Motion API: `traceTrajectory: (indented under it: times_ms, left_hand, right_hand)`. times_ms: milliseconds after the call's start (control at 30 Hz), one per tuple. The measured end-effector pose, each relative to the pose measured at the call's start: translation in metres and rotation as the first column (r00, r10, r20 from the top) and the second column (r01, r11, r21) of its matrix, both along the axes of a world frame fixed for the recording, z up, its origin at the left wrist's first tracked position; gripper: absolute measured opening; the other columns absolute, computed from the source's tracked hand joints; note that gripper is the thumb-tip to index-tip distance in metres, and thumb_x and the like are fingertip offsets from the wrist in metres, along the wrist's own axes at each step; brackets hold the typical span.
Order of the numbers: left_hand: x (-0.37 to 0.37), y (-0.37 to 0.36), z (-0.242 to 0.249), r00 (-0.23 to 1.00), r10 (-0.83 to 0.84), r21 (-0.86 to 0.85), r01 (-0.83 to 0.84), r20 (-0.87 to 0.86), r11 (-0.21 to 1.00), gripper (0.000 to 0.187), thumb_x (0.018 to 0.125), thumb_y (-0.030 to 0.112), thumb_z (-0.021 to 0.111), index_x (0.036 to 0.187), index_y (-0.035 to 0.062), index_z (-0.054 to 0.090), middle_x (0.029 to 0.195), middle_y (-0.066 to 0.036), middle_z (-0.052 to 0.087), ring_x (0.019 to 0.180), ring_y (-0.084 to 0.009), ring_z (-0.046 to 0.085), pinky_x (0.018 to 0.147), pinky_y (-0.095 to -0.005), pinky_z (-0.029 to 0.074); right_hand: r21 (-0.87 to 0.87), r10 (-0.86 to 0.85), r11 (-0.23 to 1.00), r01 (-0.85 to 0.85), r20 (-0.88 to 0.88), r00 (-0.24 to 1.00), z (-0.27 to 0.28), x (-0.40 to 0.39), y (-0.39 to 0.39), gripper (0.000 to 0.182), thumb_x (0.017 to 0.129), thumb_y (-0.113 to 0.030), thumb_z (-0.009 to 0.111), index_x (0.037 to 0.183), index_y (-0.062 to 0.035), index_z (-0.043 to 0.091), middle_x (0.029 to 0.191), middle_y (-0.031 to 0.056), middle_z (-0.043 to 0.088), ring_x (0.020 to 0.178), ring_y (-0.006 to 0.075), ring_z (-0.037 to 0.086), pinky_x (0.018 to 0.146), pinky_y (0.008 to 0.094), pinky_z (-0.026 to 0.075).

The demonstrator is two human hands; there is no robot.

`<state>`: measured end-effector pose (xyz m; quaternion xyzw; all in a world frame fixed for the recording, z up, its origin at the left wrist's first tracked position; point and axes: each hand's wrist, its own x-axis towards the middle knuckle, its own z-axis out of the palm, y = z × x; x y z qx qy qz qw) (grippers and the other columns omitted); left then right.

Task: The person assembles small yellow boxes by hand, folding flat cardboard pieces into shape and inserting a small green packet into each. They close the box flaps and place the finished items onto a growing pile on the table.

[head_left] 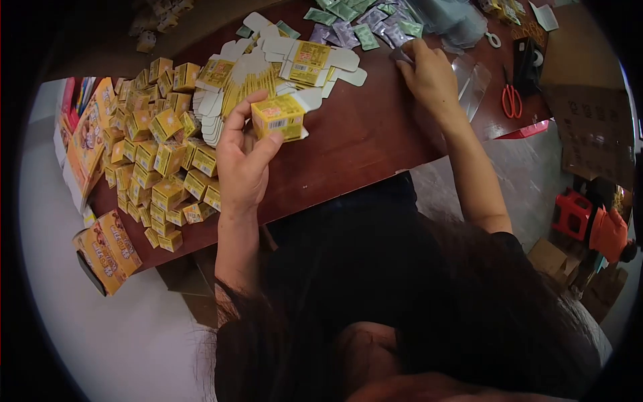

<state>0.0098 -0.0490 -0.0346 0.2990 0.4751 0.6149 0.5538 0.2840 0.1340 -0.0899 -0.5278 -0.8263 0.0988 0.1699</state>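
Head view: one yellow carton point(280, 117) is gripped by the left hand point(242, 155); one sachet point(400, 56) is pinched by the right hand point(429, 77).

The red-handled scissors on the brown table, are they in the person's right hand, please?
No, the red-handled scissors lie apart on the brown wooden table, while the right hand reaches for a small purple sachet.

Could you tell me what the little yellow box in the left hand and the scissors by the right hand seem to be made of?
The yellow box, held by the left hand, looks like thin printed cardboard: white folding flap, crisp edges. The scissors show glossy orange handles, probably plastic; their blades are too dark to judge.
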Motion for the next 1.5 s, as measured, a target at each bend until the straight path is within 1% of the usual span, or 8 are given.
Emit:
traceTrajectory:
  times_ms: [133,233,500,600,867,1267,1367,1500]
  left_hand:
    - [0.004,0.001,-0.003,0.993,0.096,0.029,-0.094,-0.07,0.995,0.057,0.089,-0.001,0.07,0.141,-0.0015,0.045,0.127,-0.012,0.059,0.119,-0.0176,0.056,0.104,-0.0318,0.046]
    - [0.014,0.0,-0.005,0.976,0.145,0.055,-0.138,-0.164,0.989,0.058,0.09,-0.001,0.07,0.141,-0.0022,0.044,0.129,-0.013,0.058,0.121,-0.0192,0.056,0.103,-0.0325,0.047]
    - [0.029,-0.004,-0.009,0.945,0.098,0.156,-0.051,-0.313,0.986,0.063,0.088,-0.005,0.069,0.144,-0.0026,0.04,0.131,-0.015,0.054,0.128,-0.0219,0.053,0.105,-0.0356,0.049]
    - [0.022,-0.009,-0.008,0.995,0.03,0.058,-0.025,-0.097,0.998,0.061,0.089,-0.007,0.069,0.142,-0.0034,0.038,0.139,-0.016,0.051,0.13,-0.0209,0.052,0.11,-0.038,0.046]
    - [0.023,-0.005,-0.014,0.955,0.109,0.383,0.005,-0.275,0.924,0.062,0.088,-0.002,0.075,0.14,0.0042,0.041,0.136,-0.01,0.05,0.124,-0.0203,0.055,0.104,-0.0362,0.05]
    - [0.001,-0.01,0.004,0.63,0.135,0.344,0.223,-0.765,0.912,0.047,0.088,0.003,0.078,0.127,0.0031,0.053,0.132,-0.012,0.052,0.119,-0.0196,0.057,0.099,-0.0323,0.051]
    - [0.022,-0.01,0.008,0.966,0.136,0.326,-0.059,-0.22,0.944,0.052,0.086,0.007,0.08,0.127,0.0028,0.048,0.127,-0.015,0.058,0.112,-0.0215,0.064,0.094,-0.0339,0.055]
    - [0.017,-0.013,0.014,0.962,0.055,0.241,0.012,-0.268,0.97,0.056,0.087,0.002,0.078,0.129,0.0019,0.041,0.13,-0.016,0.057,0.11,-0.0197,0.065,0.093,-0.0331,0.058]
  right_hand:
    - [-0.34,0.02,0.906,-0.251,-0.559,0.829,0.031,-0.024,-0.024,0.027,0.093,-0.018,0.071,0.116,-0.0038,0.068,0.094,0.0111,0.071,0.087,0.0193,0.069,0.081,0.0306,0.054]
    - [-0.097,0.269,0.905,-0.413,-0.623,0.734,0.059,-0.049,-0.041,0.023,0.093,-0.013,0.071,0.114,-0.0042,0.069,0.095,0.0098,0.072,0.088,0.0141,0.069,0.079,0.0254,0.053]
    - [-0.136,0.419,0.79,-0.598,-0.592,0.688,0.082,-0.093,-0.062,0.047,0.088,-0.01,0.076,0.131,-0.0063,0.058,0.102,0.0071,0.072,0.081,0.0141,0.067,0.068,0.0267,0.054]
    - [-0.08,0.396,0.74,-0.668,-0.751,0.528,0.085,-0.085,-0.061,0.058,0.081,-0.01,0.084,0.133,-0.0089,0.057,0.129,0.0077,0.062,0.107,0.0159,0.063,0.074,0.0237,0.053]
    - [-0.088,0.468,0.648,-0.757,-0.737,0.487,0.082,-0.081,-0.059,0.046,0.08,-0.017,0.086,0.12,-0.0053,0.068,0.128,0.0115,0.061,0.11,0.0195,0.062,0.084,0.0301,0.054]
    - [0.047,0.526,0.622,-0.781,-0.764,0.373,0.066,-0.086,-0.056,0.031,0.079,-0.018,0.086,0.101,-0.0037,0.07,0.116,0.0126,0.067,0.108,0.0219,0.065,0.092,0.035,0.053]
    - [0.003,0.424,0.583,-0.812,-0.854,0.301,0.065,-0.09,-0.062,0.03,0.082,-0.014,0.083,0.103,-0.0036,0.065,0.12,0.0135,0.065,0.115,0.0248,0.062,0.1,0.0387,0.049]
    - [-0.011,0.418,0.513,-0.858,-0.87,0.261,0.072,-0.089,-0.059,0.026,0.088,-0.011,0.078,0.106,-0.0021,0.062,0.112,0.0098,0.066,0.113,0.022,0.063,0.098,0.0363,0.051]
